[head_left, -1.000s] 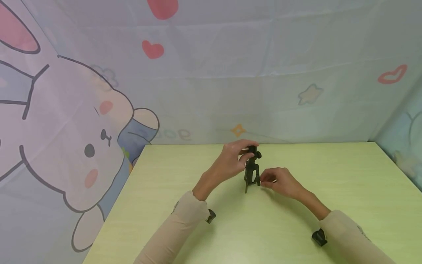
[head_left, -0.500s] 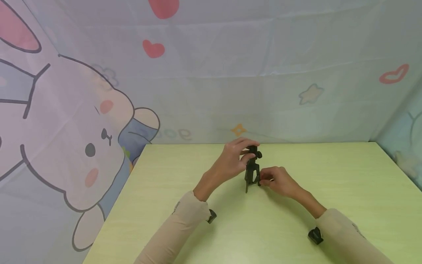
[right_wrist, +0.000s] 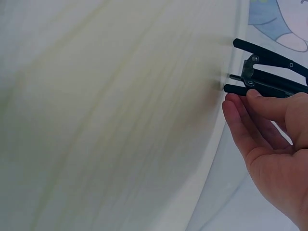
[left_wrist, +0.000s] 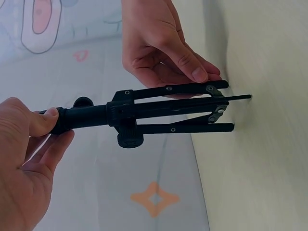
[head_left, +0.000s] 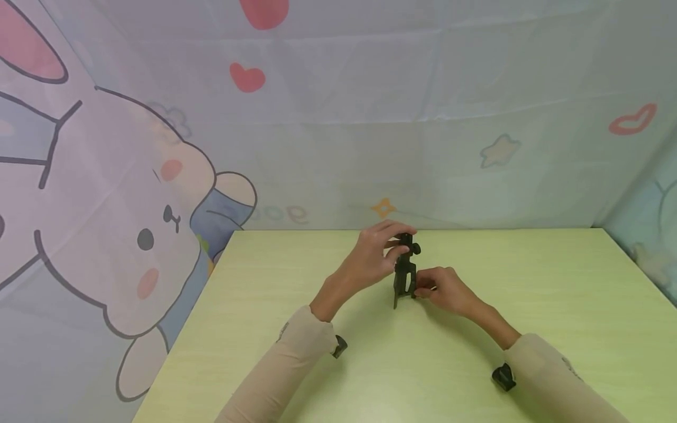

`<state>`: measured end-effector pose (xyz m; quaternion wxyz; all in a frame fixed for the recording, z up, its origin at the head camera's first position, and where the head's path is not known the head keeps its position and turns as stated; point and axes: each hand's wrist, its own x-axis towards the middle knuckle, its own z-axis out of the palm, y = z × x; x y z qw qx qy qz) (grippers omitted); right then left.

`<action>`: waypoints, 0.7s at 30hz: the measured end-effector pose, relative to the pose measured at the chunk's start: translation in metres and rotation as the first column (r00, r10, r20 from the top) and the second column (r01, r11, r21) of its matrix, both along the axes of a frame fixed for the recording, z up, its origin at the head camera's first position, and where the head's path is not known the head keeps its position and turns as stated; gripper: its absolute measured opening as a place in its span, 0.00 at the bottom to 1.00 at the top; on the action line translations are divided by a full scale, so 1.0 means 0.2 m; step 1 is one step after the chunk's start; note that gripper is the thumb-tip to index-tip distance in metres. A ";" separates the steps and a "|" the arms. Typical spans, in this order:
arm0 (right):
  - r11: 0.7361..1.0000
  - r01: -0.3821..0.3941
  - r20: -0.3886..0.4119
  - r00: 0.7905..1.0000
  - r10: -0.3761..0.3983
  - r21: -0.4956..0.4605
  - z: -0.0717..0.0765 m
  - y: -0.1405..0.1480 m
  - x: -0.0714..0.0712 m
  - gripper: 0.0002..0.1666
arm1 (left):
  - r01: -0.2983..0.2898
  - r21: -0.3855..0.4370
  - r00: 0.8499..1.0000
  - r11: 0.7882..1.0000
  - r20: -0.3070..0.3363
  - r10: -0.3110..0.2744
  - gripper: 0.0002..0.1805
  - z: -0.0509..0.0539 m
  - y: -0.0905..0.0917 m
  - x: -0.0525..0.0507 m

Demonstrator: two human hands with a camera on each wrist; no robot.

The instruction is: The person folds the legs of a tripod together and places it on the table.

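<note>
A small black tripod [head_left: 400, 275] stands roughly upright on the table, its legs partly spread. My left hand [head_left: 371, 256] holds its top between thumb and fingers. In the left wrist view a round knob [left_wrist: 130, 139] sticks out where the tripod's legs begin, and small metal-jointed braces link the legs to the centre column. My right hand [head_left: 448, 290] pinches the lower part of the right-hand leg. In the right wrist view the thumb and fingertips lie on that leg [right_wrist: 236, 89] near its foot, while another leg [right_wrist: 262, 52] stands apart from it.
The pale yellow-green table [head_left: 423, 364] extends around the tripod on all sides. Behind it hangs a cloth backdrop [head_left: 338, 147] with hearts, stars and a cartoon rabbit, meeting the table's back edge. Dark devices [head_left: 503, 376] sit under both sleeve cuffs.
My right hand has shifted slightly left onto the tripod's right leg and taken hold of it. That leg has moved a little inward. The left hand stays nearly still at the top.
</note>
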<state>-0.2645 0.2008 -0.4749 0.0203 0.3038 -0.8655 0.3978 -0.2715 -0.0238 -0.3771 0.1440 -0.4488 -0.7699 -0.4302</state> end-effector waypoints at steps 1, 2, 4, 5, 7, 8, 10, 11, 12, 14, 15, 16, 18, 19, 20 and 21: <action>1.000 0.000 -0.001 1.000 0.000 0.001 0.00 0.00 0.00 0.08 | 0.000 0.002 1.000 1.000 -0.010 0.000 0.18 0.00 0.00 0.00; 1.000 0.003 -0.002 1.000 -0.003 0.003 0.00 0.00 0.00 0.08 | 0.002 0.005 1.000 1.000 -0.020 -0.002 0.18 0.00 0.00 0.00; 1.000 0.009 0.000 1.000 -0.009 0.006 0.00 0.00 0.01 0.08 | 0.000 0.016 0.999 1.000 -0.047 0.001 0.17 -0.01 0.00 0.00; 1.000 0.008 -0.002 1.000 -0.008 0.007 0.00 0.00 0.01 0.08 | -0.005 0.026 0.998 1.000 -0.063 0.006 0.17 -0.01 0.00 0.00; 1.000 0.009 -0.003 1.000 -0.009 0.009 0.00 0.00 0.01 0.08 | -0.021 0.047 0.995 0.999 -0.093 0.025 0.16 -0.02 0.01 -0.01; 1.000 0.008 -0.001 1.000 -0.008 0.009 0.00 0.00 0.01 0.08 | -0.032 0.057 0.994 0.998 -0.106 0.038 0.15 -0.02 0.01 -0.01; 1.000 0.001 0.000 1.000 -0.001 0.010 0.00 0.00 0.01 0.08 | -0.058 0.077 0.990 0.995 -0.121 0.067 0.14 -0.03 0.01 0.00; 1.000 -0.003 0.002 1.000 0.003 0.013 -0.01 0.00 0.01 0.08 | -0.072 0.084 0.988 0.994 -0.127 0.083 0.14 -0.03 0.01 0.00; 1.000 -0.002 0.004 1.000 0.002 0.017 -0.01 0.00 0.01 0.08 | -0.083 0.088 0.987 0.993 -0.131 0.095 0.14 -0.03 0.02 0.00; 1.000 -0.004 0.007 1.000 0.004 0.024 -0.01 0.00 0.02 0.07 | -0.101 0.093 0.984 0.990 -0.134 0.113 0.13 -0.03 0.02 0.00; 1.000 -0.007 0.008 1.000 0.006 0.028 -0.01 0.00 0.02 0.07 | -0.109 0.095 0.983 0.990 -0.136 0.121 0.13 -0.03 0.02 0.00; 0.999 -0.009 0.010 1.000 0.009 0.031 -0.01 0.00 0.02 0.07 | -0.114 0.096 0.982 0.989 -0.138 0.126 0.13 -0.03 0.02 0.01; 0.999 -0.016 0.012 1.000 0.016 0.033 -0.01 0.00 0.02 0.07 | -0.117 0.097 0.981 0.988 -0.143 0.130 0.12 -0.03 0.02 0.01; 0.999 -0.022 0.012 1.000 0.022 0.033 -0.01 0.00 0.02 0.07 | -0.116 0.099 0.981 0.988 -0.143 0.130 0.12 -0.03 0.02 0.01; 0.999 -0.026 0.012 1.000 0.026 0.033 -0.01 0.00 0.02 0.06 | -0.115 0.100 0.981 0.988 -0.144 0.129 0.12 -0.02 0.02 0.01; 0.999 -0.030 0.012 0.999 0.029 0.032 0.00 0.00 0.02 0.06 | -0.112 0.101 0.981 0.989 -0.145 0.125 0.12 -0.02 0.02 0.01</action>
